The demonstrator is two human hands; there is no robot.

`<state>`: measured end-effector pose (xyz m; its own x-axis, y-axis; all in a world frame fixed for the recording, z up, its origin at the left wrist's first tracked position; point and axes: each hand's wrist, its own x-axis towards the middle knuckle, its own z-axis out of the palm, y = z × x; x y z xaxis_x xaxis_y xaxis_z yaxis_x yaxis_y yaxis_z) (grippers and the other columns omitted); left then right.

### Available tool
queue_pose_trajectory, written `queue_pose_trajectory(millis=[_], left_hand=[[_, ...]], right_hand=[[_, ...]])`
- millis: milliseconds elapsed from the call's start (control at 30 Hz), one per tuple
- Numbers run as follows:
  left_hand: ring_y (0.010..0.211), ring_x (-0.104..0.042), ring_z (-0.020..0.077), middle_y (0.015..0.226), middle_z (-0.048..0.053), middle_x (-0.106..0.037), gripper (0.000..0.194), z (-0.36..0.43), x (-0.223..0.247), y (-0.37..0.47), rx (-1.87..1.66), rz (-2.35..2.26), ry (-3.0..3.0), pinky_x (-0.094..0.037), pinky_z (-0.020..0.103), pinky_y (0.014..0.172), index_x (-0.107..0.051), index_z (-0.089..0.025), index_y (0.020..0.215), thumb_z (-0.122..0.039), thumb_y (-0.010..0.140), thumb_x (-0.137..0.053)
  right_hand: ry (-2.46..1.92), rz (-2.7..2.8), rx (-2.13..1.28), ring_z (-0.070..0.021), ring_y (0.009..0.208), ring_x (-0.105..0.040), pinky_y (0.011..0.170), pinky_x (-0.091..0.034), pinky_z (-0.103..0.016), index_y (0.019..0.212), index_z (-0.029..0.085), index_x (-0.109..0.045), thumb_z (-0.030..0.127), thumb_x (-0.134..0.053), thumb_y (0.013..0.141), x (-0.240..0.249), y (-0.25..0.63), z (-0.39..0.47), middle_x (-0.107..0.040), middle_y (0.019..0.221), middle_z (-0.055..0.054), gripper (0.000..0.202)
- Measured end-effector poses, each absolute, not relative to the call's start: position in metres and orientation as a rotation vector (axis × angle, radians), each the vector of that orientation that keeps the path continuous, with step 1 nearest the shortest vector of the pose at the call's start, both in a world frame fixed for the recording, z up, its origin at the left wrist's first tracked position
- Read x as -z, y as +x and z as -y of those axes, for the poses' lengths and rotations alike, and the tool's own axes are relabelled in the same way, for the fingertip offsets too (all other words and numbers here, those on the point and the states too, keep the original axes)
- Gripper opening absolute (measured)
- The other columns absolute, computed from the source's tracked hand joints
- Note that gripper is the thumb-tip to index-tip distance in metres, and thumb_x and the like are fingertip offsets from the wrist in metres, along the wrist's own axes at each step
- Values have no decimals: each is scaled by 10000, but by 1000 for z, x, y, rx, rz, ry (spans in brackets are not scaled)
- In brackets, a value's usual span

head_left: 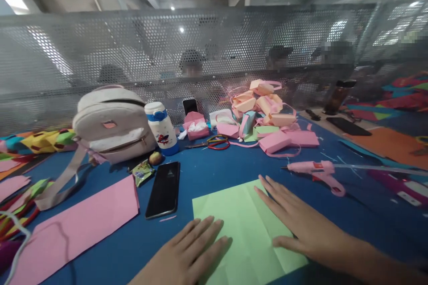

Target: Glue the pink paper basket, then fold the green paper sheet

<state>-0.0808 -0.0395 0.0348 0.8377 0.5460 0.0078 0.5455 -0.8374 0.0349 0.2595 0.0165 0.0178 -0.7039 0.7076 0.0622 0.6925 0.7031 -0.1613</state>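
Note:
A light green sheet of paper (pixel 239 222) with fold creases lies flat on the blue table in front of me. My left hand (pixel 190 249) rests on its left side, fingers stretched out and pointing up and to the right. On the right edge of the sheet lies my right hand (pixel 297 218), its fingers extended and the thumb apart. Neither hand grips anything. To the right of the sheet is a pink glue gun (pixel 316 169) with a clear glue stick in its back. A black phone (pixel 163 189) lies just left of the paper.
Pink paper (pixel 90 222) covers the left front. Behind stand a white backpack (pixel 113 124), a bottle (pixel 163 131) and a heap of folded paper boxes (pixel 267 107). Scissors (pixel 217 142) lie mid-table. A perforated metal screen (pixel 217 40) borders the back, with people beyond it.

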Motion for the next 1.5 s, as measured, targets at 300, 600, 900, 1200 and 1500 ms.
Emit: queue_pose_trajectory(millis=[300,600,900,1200,1500], left_hand=[[1213,-601,363,1354,227,-588,511,28,-45,-67,-61,-947,3161,-519,483,960,-460,-111,1413,-219,916,-509],[924,-718,255,969,90,-766,330,-22,-69,-81,-974,-1255,1964,-551,330,843,-735,-162,1017,-419,919,-555],[786,-741,292,911,141,-768,635,-38,-63,-67,-930,-1267,1442,-589,358,676,-689,-100,1014,-616,655,-775],[738,-707,250,817,68,-755,456,-52,-71,-83,-588,-1275,1617,-541,304,651,-725,-105,880,-520,691,-711],[643,-572,131,684,-44,-558,309,-96,-83,-65,-105,-1267,2202,-478,268,623,-584,-139,700,-364,884,-689]], right_hand=[[-827,2963,-23,-368,1389,-410,1069,-436,-515,1508,132,-385,143,-615,780,-23,225,-6,-386,1531,-203,763],[-1051,2526,-306,-242,916,-726,766,-545,-345,1174,243,-695,221,-424,967,-94,236,-59,-759,1087,-46,342],[-1167,2052,-517,-330,1181,-619,1000,-494,-446,1227,128,-674,454,-522,904,-104,236,-97,-670,1277,-131,483],[-1197,2353,-155,-298,1176,-630,970,-523,-472,1399,213,-519,214,-485,912,-92,240,-97,-639,1331,-91,488],[-782,2749,152,-292,1291,-500,1065,-395,-437,1400,148,-461,224,-753,818,-108,162,-88,-572,1380,-146,656]])
